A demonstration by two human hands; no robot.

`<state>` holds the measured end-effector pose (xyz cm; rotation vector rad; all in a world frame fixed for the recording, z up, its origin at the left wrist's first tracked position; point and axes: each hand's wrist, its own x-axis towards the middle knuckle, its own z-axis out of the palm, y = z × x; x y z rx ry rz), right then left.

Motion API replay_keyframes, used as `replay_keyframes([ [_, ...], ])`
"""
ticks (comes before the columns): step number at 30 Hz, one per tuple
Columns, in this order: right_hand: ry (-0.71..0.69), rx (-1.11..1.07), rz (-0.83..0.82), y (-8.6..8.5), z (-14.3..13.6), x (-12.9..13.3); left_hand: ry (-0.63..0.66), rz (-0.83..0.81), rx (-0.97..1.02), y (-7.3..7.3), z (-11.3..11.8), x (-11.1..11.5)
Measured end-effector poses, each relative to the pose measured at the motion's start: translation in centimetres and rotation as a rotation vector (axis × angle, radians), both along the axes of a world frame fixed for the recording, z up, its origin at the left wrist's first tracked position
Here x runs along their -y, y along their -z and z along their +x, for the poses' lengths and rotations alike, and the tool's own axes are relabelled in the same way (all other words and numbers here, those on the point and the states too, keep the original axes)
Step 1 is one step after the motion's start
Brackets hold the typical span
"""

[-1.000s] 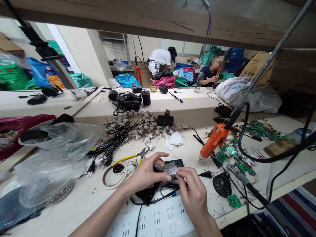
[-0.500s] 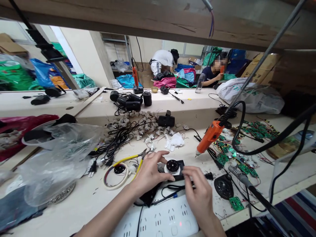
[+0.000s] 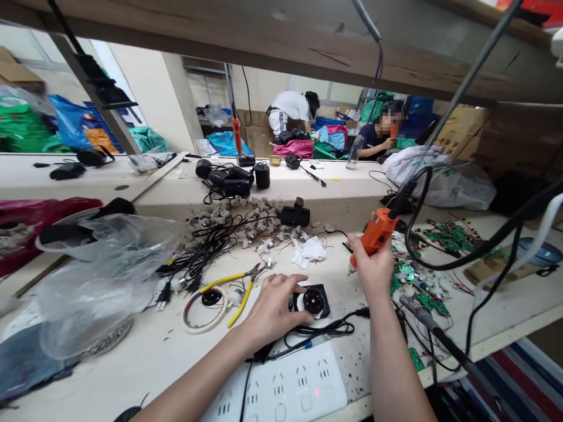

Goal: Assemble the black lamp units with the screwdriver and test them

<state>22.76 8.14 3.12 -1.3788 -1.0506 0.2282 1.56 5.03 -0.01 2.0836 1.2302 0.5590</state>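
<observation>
My left hand (image 3: 281,305) is closed around the side of a small assembly in a square black holder (image 3: 324,293). On top of that assembly sits a round black disc (image 3: 313,301) with holes, over a white part. My right hand (image 3: 373,266) grips an orange electric screwdriver (image 3: 378,230), whose tip points down and left at the bench. A black cord (image 3: 336,327) lies coiled just in front of the holder. Yellow-handled cutters (image 3: 246,293) and a roll of tape (image 3: 193,323) rest left of my left hand.
A white power strip (image 3: 281,381) lies at the near edge. Green circuit boards (image 3: 433,299) and a soldering iron (image 3: 422,316) are on the right. Small motors with wires (image 3: 259,220) are heaped behind. A clear plastic bag (image 3: 109,275) lies left. Two people work beyond the bench.
My right hand has left the holder, moved up and right, and taken hold of the orange screwdriver. My left hand stays at the assembly.
</observation>
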Motion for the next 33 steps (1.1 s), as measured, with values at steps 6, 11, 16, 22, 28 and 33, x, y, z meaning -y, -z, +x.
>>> replay_keyframes([
  [6, -0.34, -0.159, 0.116, -2.1, -1.7, 4.0, -0.023, -0.071, 0.058, 1.0, 0.5, 0.0],
  [11, -0.449, -0.212, 0.047, -3.1, -2.9, 6.3, -0.034, -0.053, 0.018, 1.0, 0.4, -0.1],
  [16, -0.479, -0.389, 0.108, -3.8, -4.7, 7.3, 0.005, 0.004, -0.018, 0.5, 0.6, -0.3],
  [22, -0.598, -0.627, 0.18, -4.3, -6.3, 7.2, 0.008, 0.021, -0.101, 0.3, 1.3, -0.5],
  [28, -0.721, -0.696, 0.182, -3.9, -6.9, 6.9, 0.019, 0.044, -0.15, 0.3, 1.6, -0.7],
  [33, -0.736, -0.692, 0.199, -3.7, -6.9, 6.6, 0.036, 0.058, -0.154, 0.3, 1.6, -1.0],
])
